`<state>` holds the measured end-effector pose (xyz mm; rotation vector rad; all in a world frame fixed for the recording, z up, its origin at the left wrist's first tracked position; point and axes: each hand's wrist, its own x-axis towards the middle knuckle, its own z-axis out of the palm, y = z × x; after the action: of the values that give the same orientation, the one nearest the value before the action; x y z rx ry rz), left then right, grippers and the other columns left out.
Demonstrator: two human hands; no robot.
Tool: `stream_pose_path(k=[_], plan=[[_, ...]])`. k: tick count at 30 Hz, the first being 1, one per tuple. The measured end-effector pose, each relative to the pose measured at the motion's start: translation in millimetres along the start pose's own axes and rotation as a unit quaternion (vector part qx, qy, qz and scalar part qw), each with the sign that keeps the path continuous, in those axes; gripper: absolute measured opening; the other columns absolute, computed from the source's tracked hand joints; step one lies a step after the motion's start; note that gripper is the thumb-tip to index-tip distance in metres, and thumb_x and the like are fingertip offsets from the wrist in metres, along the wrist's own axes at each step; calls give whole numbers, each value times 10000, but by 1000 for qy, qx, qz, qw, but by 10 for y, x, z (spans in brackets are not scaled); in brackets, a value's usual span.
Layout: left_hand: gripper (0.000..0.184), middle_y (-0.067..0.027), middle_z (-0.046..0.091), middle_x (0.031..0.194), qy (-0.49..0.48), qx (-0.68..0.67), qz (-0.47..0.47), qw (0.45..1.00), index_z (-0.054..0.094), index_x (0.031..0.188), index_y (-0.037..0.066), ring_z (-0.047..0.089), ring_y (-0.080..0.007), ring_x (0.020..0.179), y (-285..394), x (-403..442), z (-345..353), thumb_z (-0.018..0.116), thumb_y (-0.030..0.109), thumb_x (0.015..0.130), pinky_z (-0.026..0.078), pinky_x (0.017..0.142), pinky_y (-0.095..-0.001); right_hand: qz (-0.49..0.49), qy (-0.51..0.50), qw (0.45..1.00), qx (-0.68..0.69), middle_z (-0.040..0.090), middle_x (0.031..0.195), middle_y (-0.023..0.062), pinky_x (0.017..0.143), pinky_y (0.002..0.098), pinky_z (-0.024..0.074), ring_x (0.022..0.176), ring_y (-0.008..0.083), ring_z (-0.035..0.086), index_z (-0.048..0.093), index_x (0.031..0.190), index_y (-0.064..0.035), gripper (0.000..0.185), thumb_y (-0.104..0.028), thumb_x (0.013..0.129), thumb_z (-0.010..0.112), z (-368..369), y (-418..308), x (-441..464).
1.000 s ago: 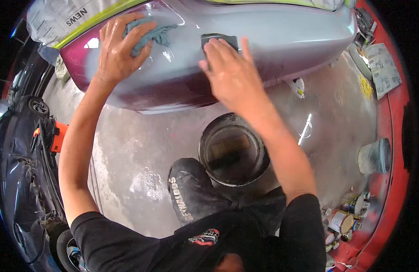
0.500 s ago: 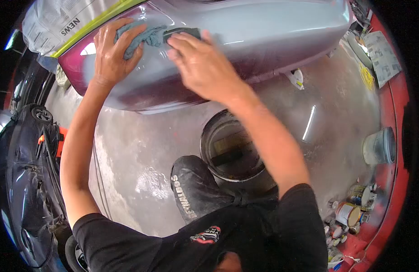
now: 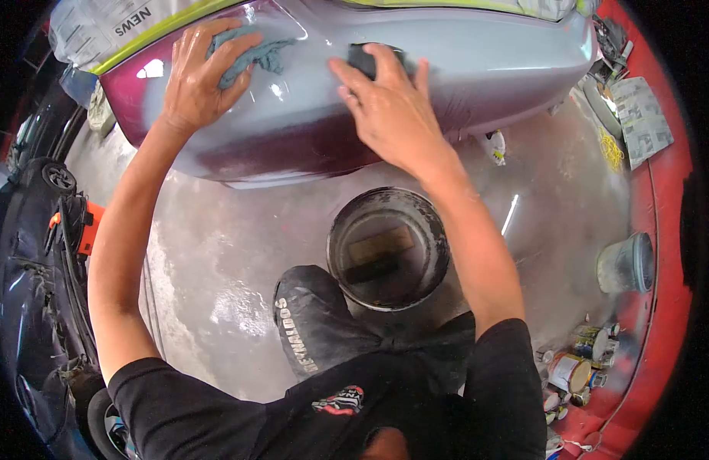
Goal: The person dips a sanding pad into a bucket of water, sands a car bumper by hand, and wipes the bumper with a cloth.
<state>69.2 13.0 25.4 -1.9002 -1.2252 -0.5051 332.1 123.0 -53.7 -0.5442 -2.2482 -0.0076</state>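
Observation:
A car bumper or body panel (image 3: pixel 477 77), maroon with broad grey primer areas and a wet shine, stretches across the top of the view. On its left part my left hand (image 3: pixel 205 77) is closed on a crumpled blue-green cloth (image 3: pixel 266 55), pressed against the panel. My right hand (image 3: pixel 393 107) lies over a dark sanding block (image 3: pixel 362 60) on the grey surface near the middle. Its fingers grip the block from above, with thumb and little finger spread. The block's underside is hidden.
Below the panel a round black tub (image 3: pixel 335 253) holds water and a wooden-looking block (image 3: pixel 381 244). Newspaper masking (image 3: pixel 101 31) covers the upper left. A grey bucket (image 3: pixel 623 264) and several paint cans (image 3: pixel 569 373) stand at right. A dark car (image 3: pixel 32 284) is at left.
My right hand has slid the sanding block to the right along the panel. My left hand stays at the cloth. The view has shifted slightly.

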Motion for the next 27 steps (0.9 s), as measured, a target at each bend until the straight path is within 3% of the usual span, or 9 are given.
stream_pose_path(k=[4,5,8,9,12,15,19,23,27], plan=[[449,-132,608,1276,5,1,-1,1000,694,1225,140,584,-339,1150,16,13,-8,737,92,781,451,972,-454,17,-17,995,-99,507,1332,220,1034,801,280,1313,407,486,605,1314,-162,341,-245,984,601,-284,219,-130],[449,-130,607,1276,8,0,0,1000,693,1225,141,584,-338,1149,16,16,-9,737,92,781,451,973,-455,33,-43,991,-121,538,1319,221,1052,768,298,1315,404,486,598,1309,-100,359,-256,986,598,-366,204,-153],[471,-79,595,1279,21,-3,-1,1000,697,1219,185,558,-307,1145,-11,-14,6,751,148,753,444,951,-445,14,0,1000,-28,563,1302,231,1088,717,307,1307,392,495,574,1311,-32,397,-264,989,589,-262,75,-217],[472,-78,595,1279,20,-1,-2,1000,698,1217,186,558,-307,1147,-13,-23,-2,753,146,750,445,951,-445,-20,-3,998,-64,563,1335,232,1107,682,315,1316,379,502,544,1313,15,428,-272,997,573,-183,14,-250],[471,-77,595,1279,19,1,-7,1000,700,1213,188,559,-307,1155,-2,-23,-17,758,142,747,446,952,-444,-39,43,998,21,543,1399,215,1076,693,338,1342,362,499,523,1333,22,450,-284,1006,562,101,-317,-74],[462,-89,602,1278,20,0,-9,1000,698,1215,176,568,-314,1158,21,-22,-58,754,123,759,446,960,-446,-19,16,989,145,545,1404,212,1061,679,355,1320,367,520,538,1315,48,448,-275,1005,561,111,-479,163],[457,-122,617,1270,18,3,-4,1000,690,1227,146,587,-327,1153,45,18,-95,742,84,777,447,969,-452,-74,43,996,3,586,1272,229,1048,629,370,1173,387,583,566,1217,66,391,-256,996,573,-157,-219,-94],[458,-126,610,1276,16,-3,-10,1000,687,1231,142,586,-327,1156,25,-18,-55,744,85,780,448,969,-449,-35,56,983,170,594,1279,239,1054,688,346,1221,384,577,567,1203,49,383,-281,1010,558,126,-569,196],[460,-127,607,1281,14,0,-4,1000,687,1236,143,582,-328,1163,3,-30,-66,745,91,783,447,976,-451,-45,29,993,106,599,1204,263,1067,679,337,1208,423,562,564,1166,75,416,-309,1008,550,4,-387,114]])
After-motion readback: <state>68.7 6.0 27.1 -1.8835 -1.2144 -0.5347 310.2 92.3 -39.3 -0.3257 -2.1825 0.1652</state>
